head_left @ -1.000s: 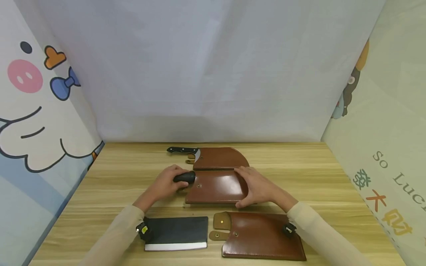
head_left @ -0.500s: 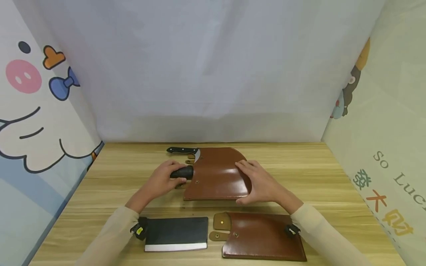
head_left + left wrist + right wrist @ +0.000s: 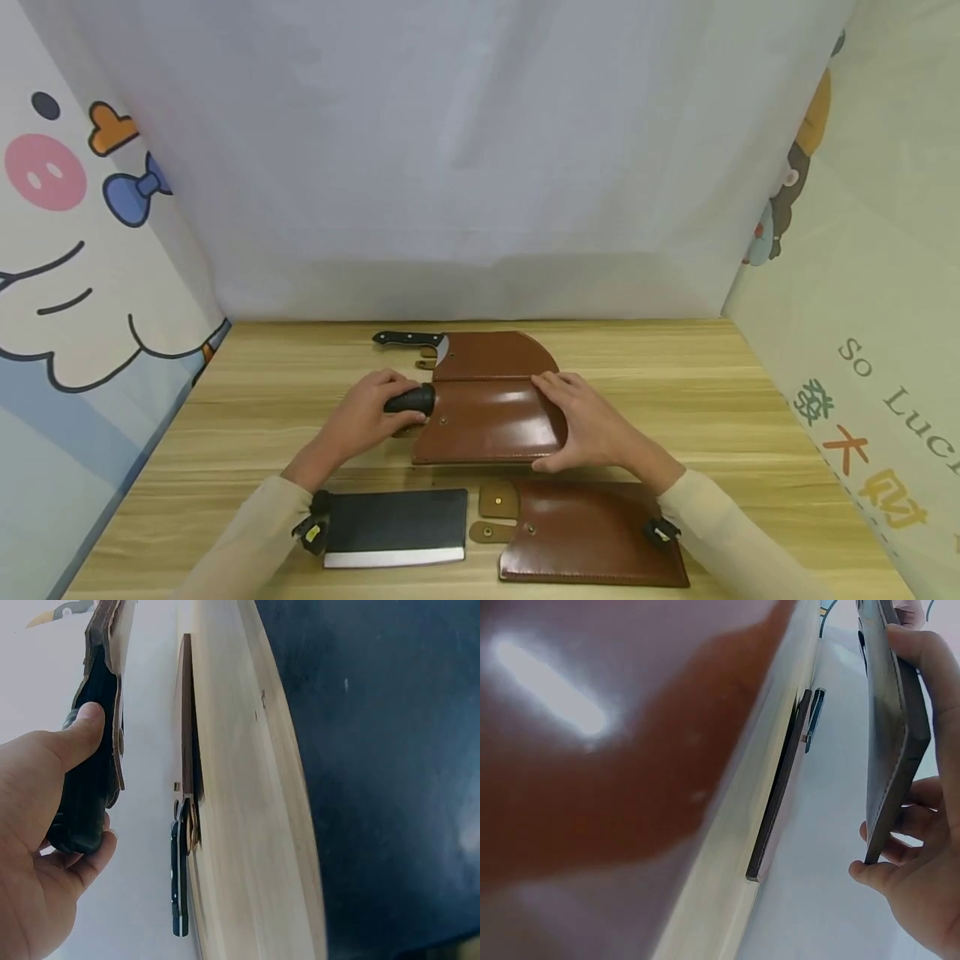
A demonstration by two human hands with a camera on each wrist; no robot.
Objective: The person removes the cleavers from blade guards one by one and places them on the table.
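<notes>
My left hand [image 3: 371, 410] grips the black handle [image 3: 81, 799] of a knife whose blade is hidden in a brown leather sheath [image 3: 487, 421]. At the sheath's other end, my right hand [image 3: 592, 425] holds it between thumb and fingers, thumb on the near edge. Both wrist views show this sheath [image 3: 900, 750] lifted off the table. Just behind it lies another sheathed knife, its brown cover [image 3: 491, 354] rounded at the right and its black riveted handle [image 3: 408, 337] pointing left.
At the front left lies a cleaver with a dark blade [image 3: 401, 521] and bright edge, its handle hidden by my left wrist. A second broad brown sheath [image 3: 592, 533] with tan straps [image 3: 495, 531] lies front right. A white cloth [image 3: 480, 167] closes off the wooden table's [image 3: 660, 358] back.
Half a second ago the held sheath rose toward the back and overlapped the rear one more; now it is lower and nearer. Both hands keep their hold. The things lying on the table have not moved.
</notes>
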